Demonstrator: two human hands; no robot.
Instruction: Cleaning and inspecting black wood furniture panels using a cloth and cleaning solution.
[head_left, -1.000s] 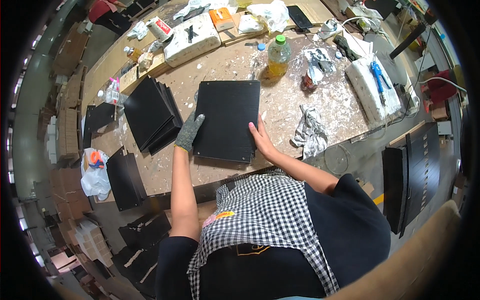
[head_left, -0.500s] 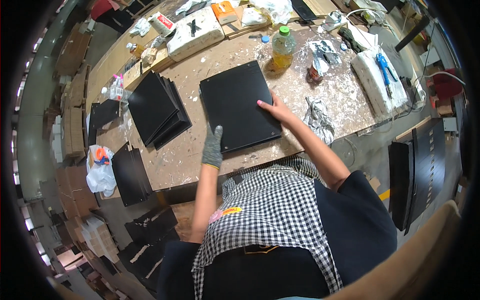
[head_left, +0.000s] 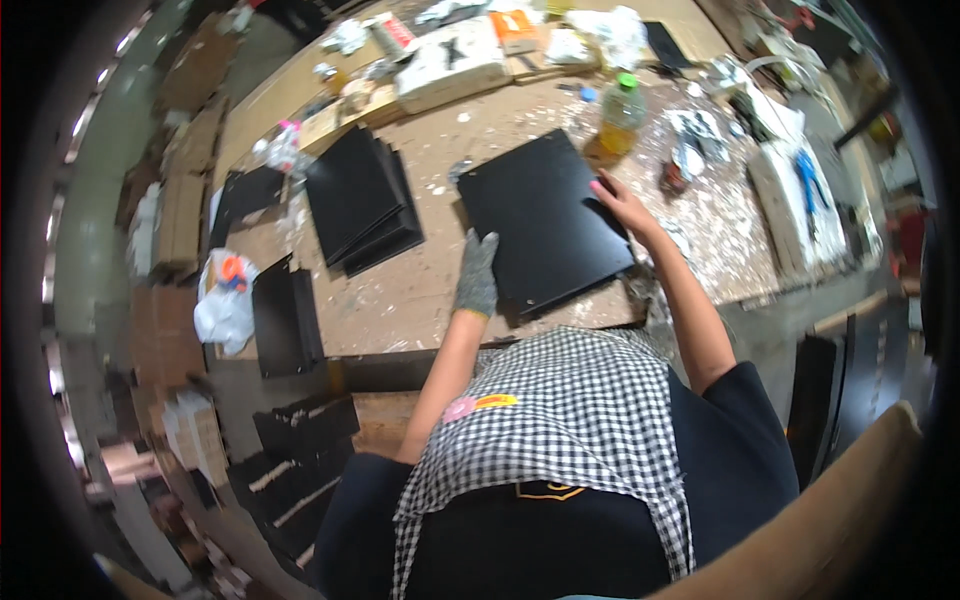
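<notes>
One counter lies under the black board stack, toward its front edge. Judged stiff, fairly heavy and slippery-faced, the stack should be gripped at opposite sides. Gloved left hand and bare right hand clamp those sides.

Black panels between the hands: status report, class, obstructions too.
Gloved left hand, bare right hand at opposite edges. Black panels askew over worktable. Crumpled cloth by near right corner.
</notes>
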